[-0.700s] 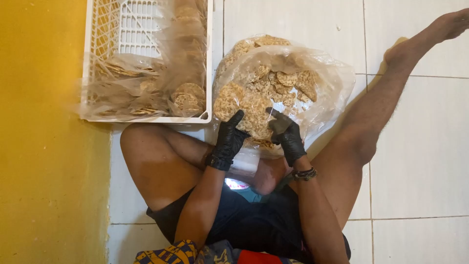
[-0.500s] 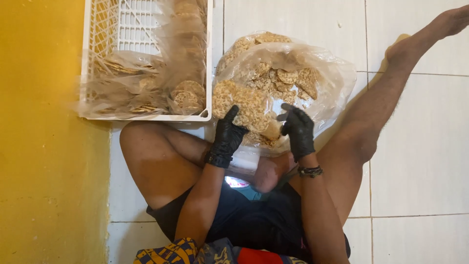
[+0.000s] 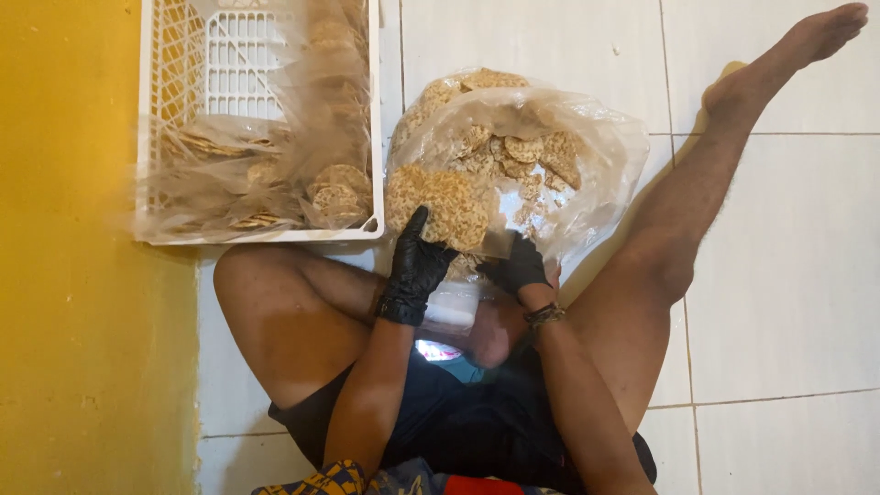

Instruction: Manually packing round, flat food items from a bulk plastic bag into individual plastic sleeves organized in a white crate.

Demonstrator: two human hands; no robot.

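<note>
At centre frame a round stack of crackers [image 3: 438, 203] is gripped by the gloved left hand [image 3: 414, 270] at the clear bag [image 3: 605, 156], the right hand [image 3: 519, 267] curled on plastic, while 1 white crate [image 3: 261, 236], upper left, is only partly filled with packs.

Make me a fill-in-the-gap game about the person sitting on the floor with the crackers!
1. Both hands, the left hand and the right hand, wear ____ gloves.
2. The round brown crackers under the left hand lie in a big clear ____ bag.
3. The white slatted plastic crate stands beside a wall painted ____.
4. The person sits on a floor of white ____.

Missing words: black; plastic; yellow; tiles
</note>
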